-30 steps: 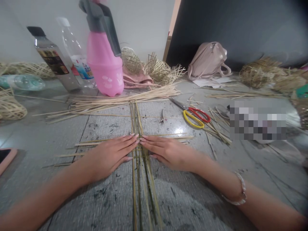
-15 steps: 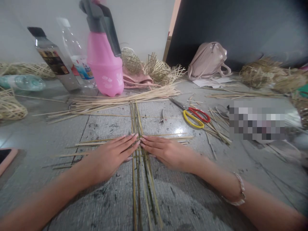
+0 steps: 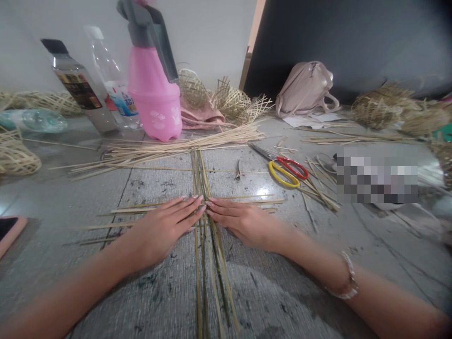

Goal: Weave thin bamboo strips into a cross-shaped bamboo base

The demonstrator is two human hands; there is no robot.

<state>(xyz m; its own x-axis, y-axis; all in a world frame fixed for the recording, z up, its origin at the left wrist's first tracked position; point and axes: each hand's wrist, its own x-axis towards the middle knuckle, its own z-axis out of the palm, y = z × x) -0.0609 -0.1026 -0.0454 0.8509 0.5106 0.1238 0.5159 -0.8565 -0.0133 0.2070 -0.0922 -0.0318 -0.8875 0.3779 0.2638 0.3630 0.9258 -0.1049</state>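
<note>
My left hand point(image 3: 165, 226) lies flat with its fingers stretched out, their tips resting where bamboo strips cross. From the other side my right hand point(image 3: 243, 221) also lies flat, fingers extended close together, and its tips almost meet those of the left. Several lengthwise strips point(image 3: 198, 282) run between the hands, from the bundle at the back down past the near edge of view. Crosswise strips point(image 3: 125, 211) stick out under both hands to left and right. The palms and fingers hide most of the crossing.
Behind lies a bundle of pale strips point(image 3: 183, 146), with a pink spray bottle point(image 3: 155, 99) beyond it. Scissors point(image 3: 276, 159) with red and yellow handles and a small curved piece point(image 3: 238, 172) lie right of centre. A phone point(image 3: 14, 233) is at left, a bag point(image 3: 303, 89) at back right.
Both hands stay almost where they were, pressed on the crossing. The strips show only a very slight shift.
</note>
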